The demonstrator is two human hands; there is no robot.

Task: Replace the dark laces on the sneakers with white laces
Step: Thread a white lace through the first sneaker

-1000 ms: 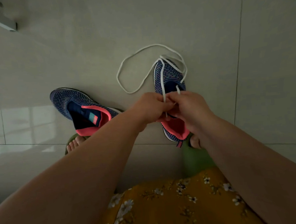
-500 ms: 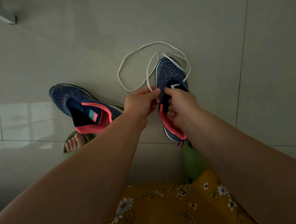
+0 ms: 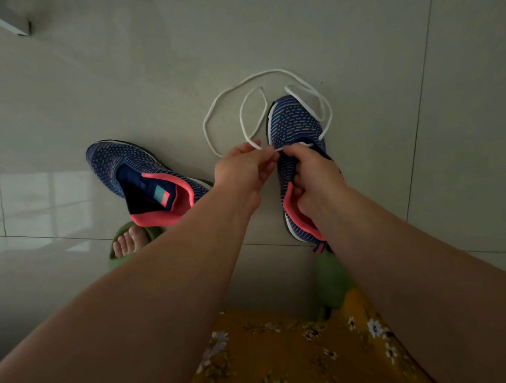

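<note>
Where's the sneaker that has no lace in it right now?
In the head view, the unlaced sneaker lies on the floor tiles left of the left hand, just beyond a foot in a green sandal.

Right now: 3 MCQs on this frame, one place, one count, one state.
1. Where does the unlaced sneaker lie?
A. left of the hands
B. on the lap
C. under the white lace

2. How many sneakers show?
A. one
B. two
C. three

3. The left hand is:
A. flat on the floor
B. pinching the white lace
C. inside a sneaker

Key: 1 A, it lies on the floor tiles at left. 2 B, the second sneaker is under the right hand. 3 B, its fingertips grip the lace.
</note>
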